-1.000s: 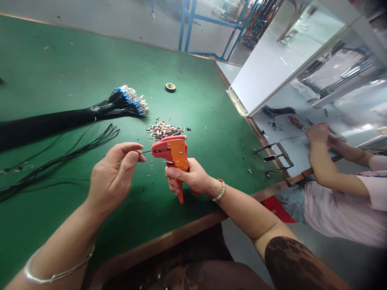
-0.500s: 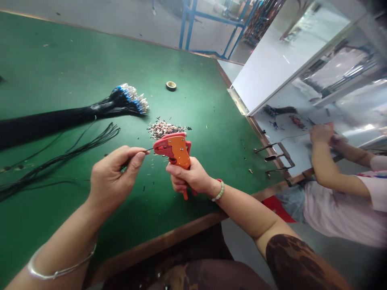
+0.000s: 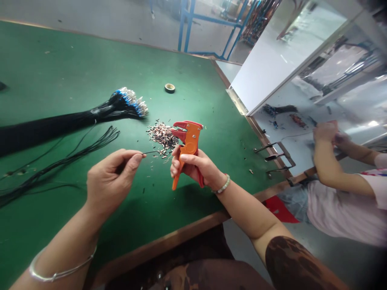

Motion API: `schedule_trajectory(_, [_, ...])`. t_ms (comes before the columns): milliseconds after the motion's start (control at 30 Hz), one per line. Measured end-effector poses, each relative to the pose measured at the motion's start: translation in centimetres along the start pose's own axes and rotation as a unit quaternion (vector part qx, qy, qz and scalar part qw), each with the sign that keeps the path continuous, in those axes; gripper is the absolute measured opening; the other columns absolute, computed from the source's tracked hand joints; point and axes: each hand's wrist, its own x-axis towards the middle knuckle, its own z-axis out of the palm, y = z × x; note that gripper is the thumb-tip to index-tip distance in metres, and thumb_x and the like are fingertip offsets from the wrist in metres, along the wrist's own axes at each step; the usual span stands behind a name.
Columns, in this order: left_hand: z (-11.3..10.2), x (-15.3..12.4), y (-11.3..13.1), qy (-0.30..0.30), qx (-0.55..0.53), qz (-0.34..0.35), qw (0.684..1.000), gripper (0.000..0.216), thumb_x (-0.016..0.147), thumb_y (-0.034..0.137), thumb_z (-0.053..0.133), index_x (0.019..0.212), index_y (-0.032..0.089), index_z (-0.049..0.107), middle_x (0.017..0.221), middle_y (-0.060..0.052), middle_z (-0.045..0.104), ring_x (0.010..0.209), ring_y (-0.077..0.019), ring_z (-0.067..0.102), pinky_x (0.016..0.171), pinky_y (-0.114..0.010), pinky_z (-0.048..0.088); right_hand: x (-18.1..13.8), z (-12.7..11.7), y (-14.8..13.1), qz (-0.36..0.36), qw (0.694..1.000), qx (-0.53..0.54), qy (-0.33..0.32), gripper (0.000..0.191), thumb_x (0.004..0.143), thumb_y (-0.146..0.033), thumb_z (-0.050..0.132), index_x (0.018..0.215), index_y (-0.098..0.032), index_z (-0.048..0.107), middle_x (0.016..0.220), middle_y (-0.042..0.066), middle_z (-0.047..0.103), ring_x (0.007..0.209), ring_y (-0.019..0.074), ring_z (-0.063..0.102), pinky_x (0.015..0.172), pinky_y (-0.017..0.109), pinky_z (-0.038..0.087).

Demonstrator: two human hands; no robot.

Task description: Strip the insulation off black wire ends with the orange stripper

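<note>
My left hand [image 3: 113, 179] pinches a thin black wire [image 3: 150, 152] between thumb and forefinger, its end pointing right. Wrapped round the grip of an orange and red wire stripper [image 3: 191, 139] is my right hand [image 3: 193, 167]. The stripper's red jaws stand apart and point left, clear of the wire. Just behind the jaws lies a heap of stripped wire scraps [image 3: 161, 135], dark and copper-coloured. A loose bunch of black wires [image 3: 65, 157] lies left of my left hand. Behind it rests a thick tied bundle of black wires [image 3: 57, 123] with blue and silver ends.
A roll of black tape [image 3: 169, 88] sits on the green table [image 3: 99, 64]. A metal clamp [image 3: 276, 157] is fixed at the right edge beside a white panel [image 3: 284, 56]. On the right a co-worker's hands [image 3: 326, 133] work at the adjoining table.
The stripper has come off the wire end and moved up and right, tilting, and its jaws and handles have spread. My left hand still holds the wire, slightly lower.
</note>
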Motion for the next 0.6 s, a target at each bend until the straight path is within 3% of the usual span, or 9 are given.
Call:
schedule_trajectory(267, [-0.2, -0.3, -0.2, 0.044, 0.002, -0.06, 0.997, 0.022, 0.089, 0.041, 0.074, 0.097, 0.024, 0.084, 0.073, 0.001, 0.074, 0.056, -0.0067, 0.053, 0.055, -0.02, 0.043, -0.3, 0.0, -0.4, 0.073, 0.99, -0.09, -0.078, 0.037, 0.085, -0.037, 0.085, 0.106, -0.014, 0.065, 0.082, 0.003, 0.07, 0.075, 0.0179, 0.072, 0.071, 0.034, 0.062])
schedule_trajectory(600, [-0.1, -0.4, -0.3, 0.014, -0.006, -0.062, 0.998, 0.023, 0.088, 0.043, 0.074, 0.094, 0.023, 0.084, 0.065, 0.004, 0.068, 0.054, -0.0063, 0.052, 0.052, -0.018, 0.041, -0.4, 0.3, 0.5, 0.109, 0.98, -0.106, -0.125, 0.042, 0.084, -0.037, 0.087, 0.11, -0.013, 0.065, 0.082, 0.002, 0.071, 0.075, 0.0162, 0.073, 0.069, 0.03, 0.064])
